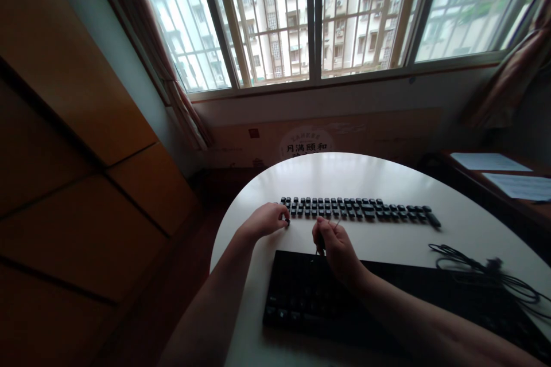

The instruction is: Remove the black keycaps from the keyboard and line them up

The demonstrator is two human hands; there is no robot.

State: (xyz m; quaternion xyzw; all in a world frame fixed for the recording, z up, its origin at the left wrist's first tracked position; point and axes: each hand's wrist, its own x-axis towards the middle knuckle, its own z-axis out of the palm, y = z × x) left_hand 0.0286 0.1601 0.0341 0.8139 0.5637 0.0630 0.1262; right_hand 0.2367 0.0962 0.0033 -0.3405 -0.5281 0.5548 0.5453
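Note:
My left hand (pixel 272 218) is at the left end of several rows of loose black keycaps (pixel 340 206) on the white table. Its thumb and fingertips pinch a small black keycap (pixel 287 222) at the tabletop. My right hand (pixel 334 243) is closed around a keycap puller (pixel 317 250), whose thin wires stick out of the fist; most of it is hidden by the fingers. That hand is above the far edge of a black keyboard (pixel 297 281), which lies at the front of the table. Some keycaps are still on the keyboard's near left part, and my right forearm covers much of its middle.
A coiled black cable (pixel 473 258) lies to the right behind the keyboard. The white round table (pixel 344 169) has a curved far edge. Papers (pixel 495 163) lie on a brown desk at the right. A wooden cabinet (pixel 86 126) is on the left, and a barred window is ahead.

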